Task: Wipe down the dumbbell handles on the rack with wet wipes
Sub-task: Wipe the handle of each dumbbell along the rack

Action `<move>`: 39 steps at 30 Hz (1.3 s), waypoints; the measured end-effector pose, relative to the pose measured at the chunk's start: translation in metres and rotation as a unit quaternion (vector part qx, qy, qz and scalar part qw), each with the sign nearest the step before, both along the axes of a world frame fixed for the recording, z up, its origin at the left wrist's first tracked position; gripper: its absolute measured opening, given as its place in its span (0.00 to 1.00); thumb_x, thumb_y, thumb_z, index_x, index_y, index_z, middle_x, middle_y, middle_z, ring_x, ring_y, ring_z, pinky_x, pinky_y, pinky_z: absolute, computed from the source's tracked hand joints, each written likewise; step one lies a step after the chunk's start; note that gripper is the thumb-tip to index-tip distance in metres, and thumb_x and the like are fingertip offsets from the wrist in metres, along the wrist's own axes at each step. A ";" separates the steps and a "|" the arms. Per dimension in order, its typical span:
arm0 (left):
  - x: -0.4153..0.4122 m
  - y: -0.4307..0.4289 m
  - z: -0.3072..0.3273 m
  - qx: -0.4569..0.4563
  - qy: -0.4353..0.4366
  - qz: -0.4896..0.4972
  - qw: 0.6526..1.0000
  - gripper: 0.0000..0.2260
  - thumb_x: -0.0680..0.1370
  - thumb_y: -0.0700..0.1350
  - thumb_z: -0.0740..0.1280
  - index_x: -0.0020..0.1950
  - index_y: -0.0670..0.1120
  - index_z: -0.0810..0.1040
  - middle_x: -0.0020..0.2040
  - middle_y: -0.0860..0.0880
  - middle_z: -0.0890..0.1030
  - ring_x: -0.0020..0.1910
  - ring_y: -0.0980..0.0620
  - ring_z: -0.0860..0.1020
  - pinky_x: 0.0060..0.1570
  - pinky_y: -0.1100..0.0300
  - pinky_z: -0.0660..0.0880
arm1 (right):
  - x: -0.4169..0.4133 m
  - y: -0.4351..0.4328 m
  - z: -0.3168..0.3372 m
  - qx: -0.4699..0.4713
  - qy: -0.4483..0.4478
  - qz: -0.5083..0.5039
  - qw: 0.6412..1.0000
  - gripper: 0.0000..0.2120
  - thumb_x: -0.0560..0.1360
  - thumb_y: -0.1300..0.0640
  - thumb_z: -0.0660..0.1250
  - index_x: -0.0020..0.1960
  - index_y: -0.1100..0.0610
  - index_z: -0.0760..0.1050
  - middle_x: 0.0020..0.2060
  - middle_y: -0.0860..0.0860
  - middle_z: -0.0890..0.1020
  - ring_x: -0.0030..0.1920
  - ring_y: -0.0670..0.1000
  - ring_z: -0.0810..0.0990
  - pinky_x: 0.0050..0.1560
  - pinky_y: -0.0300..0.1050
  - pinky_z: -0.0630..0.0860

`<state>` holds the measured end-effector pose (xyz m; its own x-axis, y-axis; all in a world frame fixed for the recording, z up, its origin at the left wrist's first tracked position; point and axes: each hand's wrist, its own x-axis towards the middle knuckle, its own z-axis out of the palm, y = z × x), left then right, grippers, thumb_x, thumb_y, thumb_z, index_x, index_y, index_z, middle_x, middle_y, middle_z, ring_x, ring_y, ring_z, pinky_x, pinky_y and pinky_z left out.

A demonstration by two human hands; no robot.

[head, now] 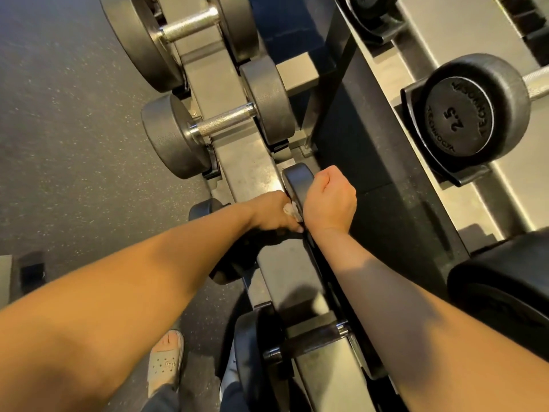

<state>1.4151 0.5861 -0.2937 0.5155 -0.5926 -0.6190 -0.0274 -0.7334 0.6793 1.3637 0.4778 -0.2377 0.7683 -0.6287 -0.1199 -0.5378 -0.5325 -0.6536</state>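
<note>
A small black dumbbell [298, 181] lies across the lower rail of the grey rack [246, 162]. My left hand [271, 214] is curled round its handle with a crumpled white wet wipe [291, 210] bunched between fingers and handle; the handle itself is hidden. My right hand [329, 202] grips the dumbbell's right head from above, fingers curled over it. Farther up the rail sit two larger dumbbells, one with a knurled steel handle [224, 122] and another with a steel handle [190, 25].
On the upper shelf to the right rests a dumbbell head marked 2.5 [466, 120] in a black cradle. Another dumbbell [309, 340] lies on the rail near my legs. Speckled rubber floor [74, 144] spreads to the left; my sandalled foot [166, 361] stands below.
</note>
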 end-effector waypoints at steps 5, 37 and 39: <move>-0.014 0.002 -0.007 0.077 -0.248 -0.121 0.958 0.13 0.82 0.57 0.66 0.53 0.47 0.76 0.51 0.47 0.81 0.46 0.48 0.77 0.51 0.52 0.76 | 0.000 0.001 0.001 -0.004 0.003 0.001 1.000 0.13 0.83 0.56 0.56 0.43 0.56 0.74 0.37 0.56 0.78 0.40 0.55 0.80 0.40 0.54 0.79; -0.008 0.019 0.025 -0.072 0.081 0.177 0.978 0.06 0.78 0.48 0.66 0.42 0.48 0.77 0.42 0.47 0.79 0.43 0.48 0.77 0.44 0.55 0.71 | -0.002 0.004 0.002 -0.021 -0.001 -0.014 1.000 0.14 0.83 0.56 0.57 0.40 0.55 0.73 0.35 0.53 0.77 0.38 0.54 0.79 0.41 0.52 0.78; -0.009 0.024 0.030 -0.101 0.117 0.172 0.973 0.07 0.74 0.48 0.66 0.38 0.46 0.75 0.39 0.47 0.77 0.39 0.50 0.75 0.41 0.59 0.71 | -0.002 0.005 0.002 -0.024 0.002 -0.020 1.000 0.14 0.83 0.56 0.58 0.39 0.53 0.72 0.34 0.51 0.77 0.37 0.52 0.79 0.40 0.51 0.79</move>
<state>1.4057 0.6097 -0.2640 0.5628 -0.5319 -0.6327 0.3689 -0.5233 0.7681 1.3616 0.4830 -0.2355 0.7418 -0.6645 -0.0910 -0.5616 -0.5412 -0.6259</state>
